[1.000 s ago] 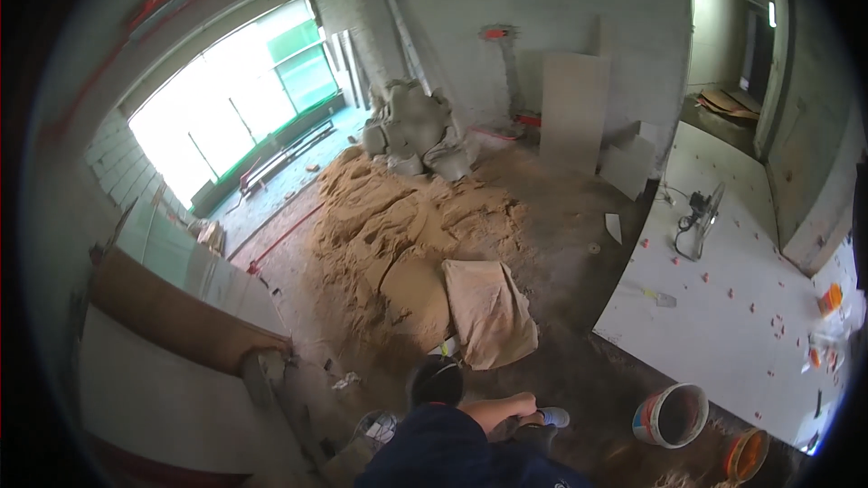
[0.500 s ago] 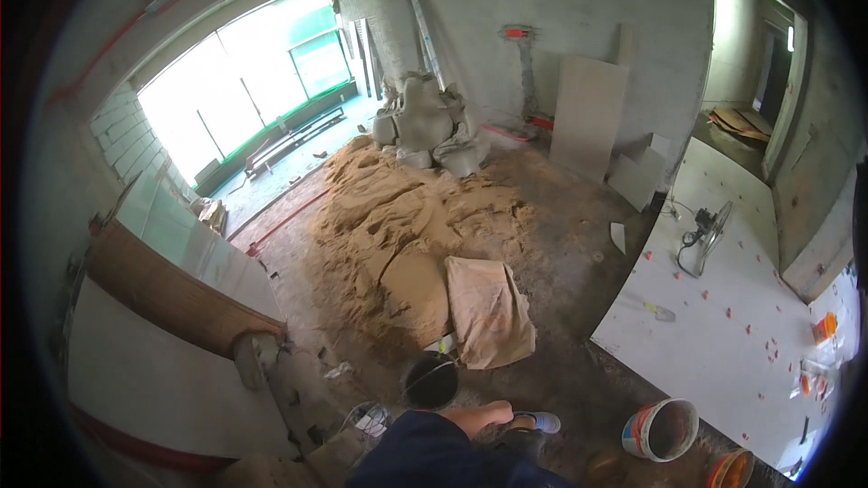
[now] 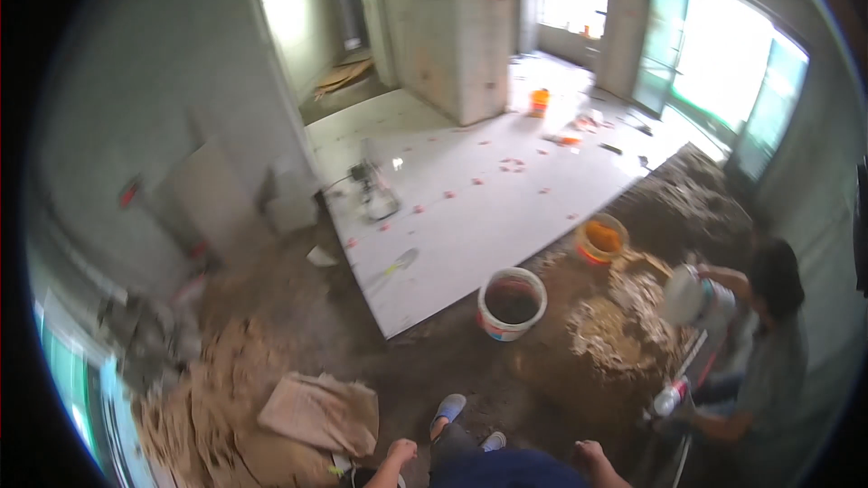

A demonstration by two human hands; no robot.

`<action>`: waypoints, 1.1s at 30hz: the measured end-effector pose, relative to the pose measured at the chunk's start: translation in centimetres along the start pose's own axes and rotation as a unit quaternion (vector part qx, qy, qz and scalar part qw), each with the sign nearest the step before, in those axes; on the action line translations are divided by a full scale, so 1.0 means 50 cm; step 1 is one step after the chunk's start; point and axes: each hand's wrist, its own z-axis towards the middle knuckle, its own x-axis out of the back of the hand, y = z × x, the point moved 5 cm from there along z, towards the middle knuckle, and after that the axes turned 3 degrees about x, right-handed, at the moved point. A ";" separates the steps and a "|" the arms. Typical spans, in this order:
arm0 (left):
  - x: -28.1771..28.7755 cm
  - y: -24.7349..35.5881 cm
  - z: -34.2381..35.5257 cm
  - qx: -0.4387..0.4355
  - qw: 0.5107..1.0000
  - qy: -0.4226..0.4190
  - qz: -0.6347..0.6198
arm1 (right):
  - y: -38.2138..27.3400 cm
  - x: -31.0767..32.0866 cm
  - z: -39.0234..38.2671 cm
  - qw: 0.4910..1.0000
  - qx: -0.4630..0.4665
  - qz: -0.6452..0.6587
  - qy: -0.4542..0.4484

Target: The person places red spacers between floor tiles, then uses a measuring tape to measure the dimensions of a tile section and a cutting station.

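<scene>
— Where are your hands?

— Your left hand [image 3: 400, 450] is a loose fist beside a crumpled sack [image 3: 321, 411], holding nothing. Your right hand [image 3: 589, 454] rests low; its grip I cannot tell.

— Nearby?

— A white bucket [image 3: 512, 303] stands well ahead; a co-worker [image 3: 768, 343] tips a pail [image 3: 683, 294].

White bucket [image 3: 511, 303], orange bucket [image 3: 602, 240], laid floor tiles [image 3: 488, 199], crouching co-worker [image 3: 768, 343].

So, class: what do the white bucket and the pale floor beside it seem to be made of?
The white bucket looks like smooth moulded plastic, with an even rim and a dark inside. The pale floor looks like large glossy tiles, probably ceramic: it reflects window light and small red spacers dot it.
</scene>
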 end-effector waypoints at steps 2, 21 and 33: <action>0.005 -0.012 -0.014 0.047 0.999 -0.004 -0.001 | -0.008 -0.035 -0.057 0.995 -0.023 0.093 -0.024; 0.121 -0.036 -0.118 -0.007 0.993 0.078 -0.091 | -0.177 -0.118 -0.111 0.829 0.294 -0.443 -0.172; 0.176 -0.209 -0.182 -0.183 0.888 0.155 0.391 | -0.719 -0.337 -0.053 0.944 0.162 -0.185 -0.221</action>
